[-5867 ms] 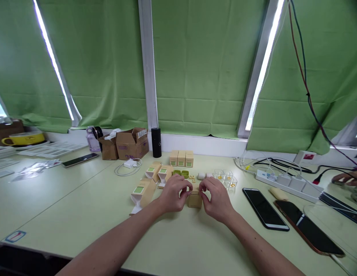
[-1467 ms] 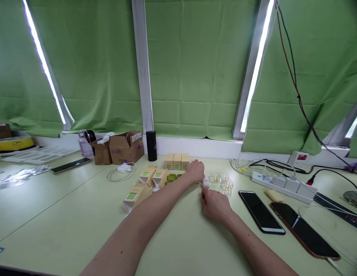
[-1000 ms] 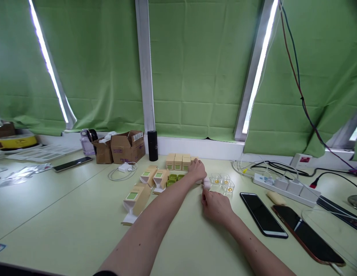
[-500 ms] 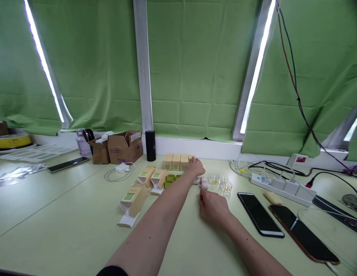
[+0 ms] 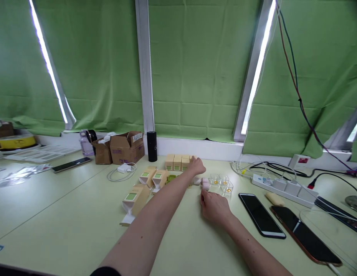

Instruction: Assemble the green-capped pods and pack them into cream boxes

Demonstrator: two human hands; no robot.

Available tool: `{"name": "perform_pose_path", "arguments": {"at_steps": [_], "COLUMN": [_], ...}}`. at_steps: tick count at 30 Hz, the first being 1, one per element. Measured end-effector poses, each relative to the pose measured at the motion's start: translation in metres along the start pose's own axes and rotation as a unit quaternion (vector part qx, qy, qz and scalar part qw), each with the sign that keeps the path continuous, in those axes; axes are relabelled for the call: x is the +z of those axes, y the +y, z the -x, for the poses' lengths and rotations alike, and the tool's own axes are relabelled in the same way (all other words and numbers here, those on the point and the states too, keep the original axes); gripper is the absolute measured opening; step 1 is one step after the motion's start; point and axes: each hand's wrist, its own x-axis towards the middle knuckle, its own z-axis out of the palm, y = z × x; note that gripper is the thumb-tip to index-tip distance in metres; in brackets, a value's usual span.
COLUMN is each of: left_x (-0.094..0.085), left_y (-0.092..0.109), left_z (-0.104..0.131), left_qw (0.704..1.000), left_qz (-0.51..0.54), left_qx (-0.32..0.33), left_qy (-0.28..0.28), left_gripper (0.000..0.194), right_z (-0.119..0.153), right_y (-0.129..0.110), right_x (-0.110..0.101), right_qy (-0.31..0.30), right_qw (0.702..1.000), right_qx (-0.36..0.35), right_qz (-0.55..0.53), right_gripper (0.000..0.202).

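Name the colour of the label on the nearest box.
The label is green, best in head view.

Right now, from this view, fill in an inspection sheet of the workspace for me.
Surface: pale table, seam at left.
Job's things: row of small kraft boxes, three more kraft boxes nearer left, pink pieces, clear containers.
Clutter: two phones at right, large cardboard box at back left.
Hands: left hand at the row's right end, right hand by the pink pieces; grips unclear.
Cables: hanging cables and a plugged-up power strip at right.
Surroundings: green curtains; other people, nothing seen.
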Motion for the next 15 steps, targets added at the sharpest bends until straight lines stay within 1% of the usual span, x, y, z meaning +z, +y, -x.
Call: {"name": "perform_pose_path", "arguments": {"at_steps": [2,5,8,10,12,13,15], "left_x": [-0.012,-0.039,-0.070,-0.087,-0.097,-0.098,-0.095], "left_y": [0.000,-0.004,-0.015,-0.025,-0.038,-0.045,-0.058], "left_z": [0.008,0.023,0.045,0.064,0.084,0.095,0.116], "left_qw": [1.000,0.996,0.989,0.984,0.980,0.978,0.975], "left_qz": [-0.009,-0.020,-0.032,-0.043,-0.058,-0.067,-0.089], "left_qx": [0.011,0.040,0.059,0.067,0.069,0.068,0.070], "left_qy": [0.021,0.078,0.134,0.159,0.180,0.187,0.190], "left_gripper": [0.064,0.060,0.050,0.042,0.038,0.037,0.033], "right_z": [0.000,0.001,0.001,0.002,0.003,0.003,0.003], "right_y": [0.000,-0.001,-0.002,-0.003,-0.004,-0.005,-0.006], "right_x": [0.000,-0.001,-0.003,-0.003,-0.003,-0.003,-0.003], "right_qy": [-0.003,-0.012,-0.016,-0.014,-0.013,-0.013,-0.011], "right_qw": [1.000,1.000,1.000,1.000,1.000,1.000,1.000], "right_qx": [0.002,0.007,0.009,0.010,0.009,0.009,0.009], "right_qz": [0.001,-0.002,-0.003,-0.004,-0.005,-0.005,-0.005], "right_gripper": [0.019,0.018,0.018,0.018,0.018,0.018,0.018]}}
